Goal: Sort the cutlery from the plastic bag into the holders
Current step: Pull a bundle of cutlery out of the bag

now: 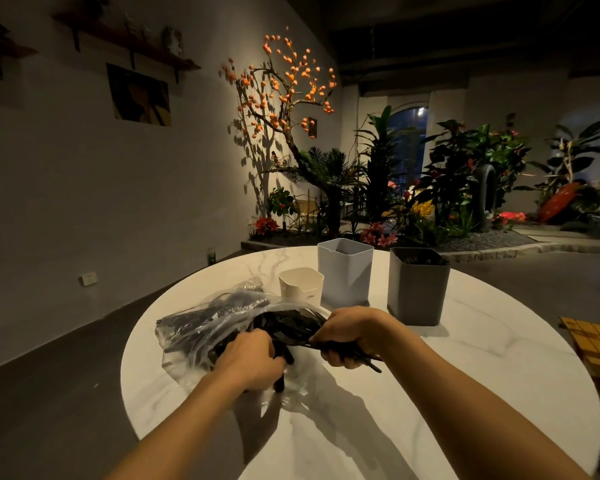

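Observation:
A clear plastic bag (201, 323) full of black plastic cutlery lies on the round white table (465, 375), left of centre. My left hand (250, 358) is at the bag's mouth and grips a few black cutlery handles (280, 379). My right hand (354, 336) grips a bunch of black cutlery (291, 327) whose handle ends (373, 365) stick out to the right. Behind the bag stand three holders: a small cream one (302, 284), a taller pale grey one (345, 271) and a dark grey one (418, 287).
A yellow-brown gridded board (594, 348) lies at the table's right edge. Beyond the table are a plant bed (430, 202), a tree with orange blossoms (284, 84) and a wall. The floor drops away on the left.

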Action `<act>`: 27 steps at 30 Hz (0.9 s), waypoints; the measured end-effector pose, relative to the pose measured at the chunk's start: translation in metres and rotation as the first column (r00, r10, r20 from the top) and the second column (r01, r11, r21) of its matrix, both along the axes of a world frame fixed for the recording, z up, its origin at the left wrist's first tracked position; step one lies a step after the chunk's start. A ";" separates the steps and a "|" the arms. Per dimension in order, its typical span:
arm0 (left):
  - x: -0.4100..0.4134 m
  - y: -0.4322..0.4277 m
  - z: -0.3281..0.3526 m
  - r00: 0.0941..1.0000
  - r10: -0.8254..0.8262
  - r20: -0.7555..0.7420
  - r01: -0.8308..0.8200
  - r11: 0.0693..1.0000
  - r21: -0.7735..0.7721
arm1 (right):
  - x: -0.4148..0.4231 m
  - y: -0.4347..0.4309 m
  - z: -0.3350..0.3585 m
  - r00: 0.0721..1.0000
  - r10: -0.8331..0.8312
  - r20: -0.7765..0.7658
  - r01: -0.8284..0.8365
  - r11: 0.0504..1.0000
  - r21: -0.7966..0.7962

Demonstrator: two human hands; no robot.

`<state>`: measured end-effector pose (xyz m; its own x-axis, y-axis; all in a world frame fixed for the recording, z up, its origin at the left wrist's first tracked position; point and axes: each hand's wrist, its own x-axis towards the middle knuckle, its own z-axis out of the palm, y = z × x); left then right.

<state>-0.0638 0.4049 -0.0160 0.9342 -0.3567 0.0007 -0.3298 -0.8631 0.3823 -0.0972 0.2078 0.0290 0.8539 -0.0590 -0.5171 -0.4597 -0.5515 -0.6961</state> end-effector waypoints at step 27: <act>-0.053 0.018 0.055 0.879 0.011 -0.477 0.162 0.934 0.320 | -0.110 -0.040 0.007 0.976 0.217 -0.005 -0.212 0.958 0.192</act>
